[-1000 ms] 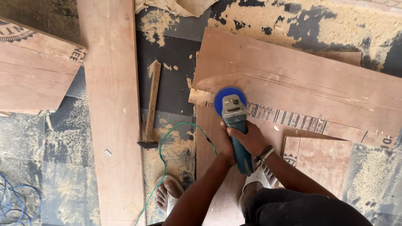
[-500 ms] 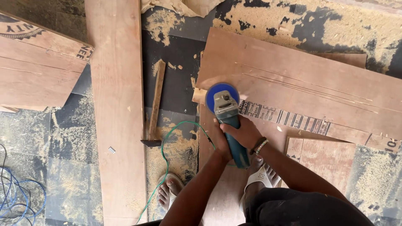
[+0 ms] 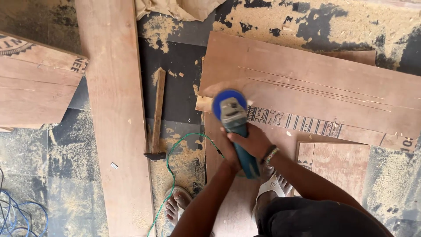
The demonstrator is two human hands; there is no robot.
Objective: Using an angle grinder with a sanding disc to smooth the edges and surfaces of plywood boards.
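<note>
We grip the grinder (image 3: 234, 127) with both hands, left (image 3: 229, 151) and right (image 3: 253, 142) wrapped around its body, disc on the plywood (image 3: 315, 87).

A rough carpentry workspace is seen here, laid out on the ground itself. Sawdust (image 3: 175, 162) is scattered thickly over a dark floor (image 3: 175, 61). Plywood sheets (image 3: 315, 83) are spread from twelve to three o'clock, and a long plank (image 3: 116, 118) is laid across at nine to ten o'clock. A hammer (image 3: 156, 118) is left lying near centre. A blue angle grinder (image 3: 234, 120) is gripped over the plywood, with a green cable (image 3: 173, 175) trailed toward six o'clock.
</note>
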